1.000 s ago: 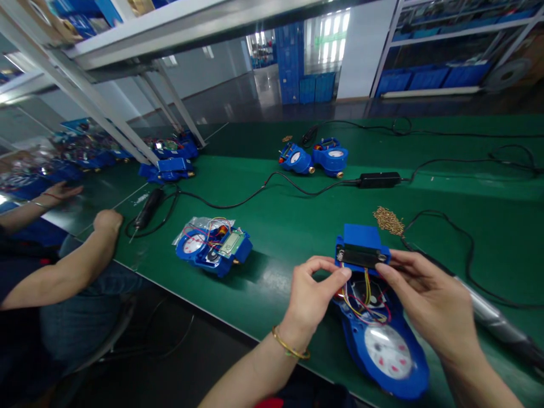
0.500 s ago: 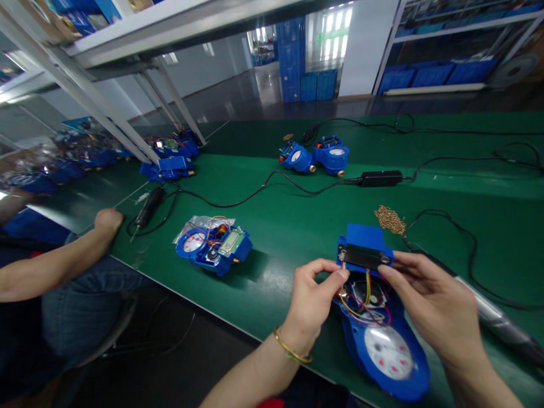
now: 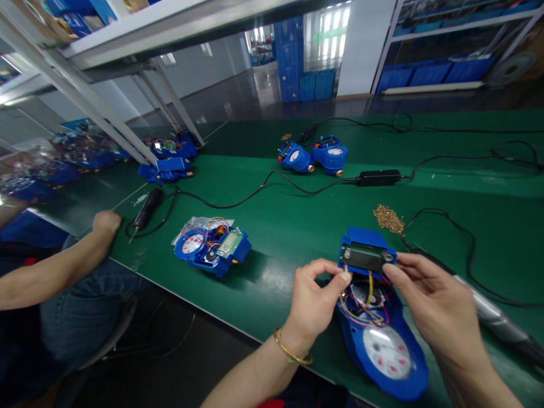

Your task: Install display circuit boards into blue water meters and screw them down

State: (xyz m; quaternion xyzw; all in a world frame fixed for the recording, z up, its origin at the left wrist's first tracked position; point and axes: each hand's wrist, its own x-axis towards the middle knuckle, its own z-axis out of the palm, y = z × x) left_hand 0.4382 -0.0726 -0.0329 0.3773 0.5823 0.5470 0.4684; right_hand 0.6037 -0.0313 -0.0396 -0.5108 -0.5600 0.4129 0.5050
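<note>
In front of me a blue water meter [image 3: 386, 351] with a white dial lies on the bench, its wiring compartment uncovered. Above that compartment, a blue cover [image 3: 366, 237] holding a dark circuit board [image 3: 364, 258] is tilted up between my hands. My left hand [image 3: 317, 294] pinches its lower left corner, thumb and forefinger closed beside the wires. The right end of the cover is gripped by my right hand [image 3: 437, 300], thumb on the front and fingers behind. Red, yellow and black wires [image 3: 361, 311] run from the board down into the meter.
Another opened meter [image 3: 210, 246] lies left, with two more meters [image 3: 314, 156] farther back. Small brass screws [image 3: 388, 219] are heaped behind the cover. An electric screwdriver [image 3: 493, 311] lies right; another [image 3: 148, 211] lies near a co-worker's arm [image 3: 63, 255]. Cables cross the bench.
The cover has tipped slightly so that the circuit board faces me more fully. Both hands keep their hold in nearly the same place.
</note>
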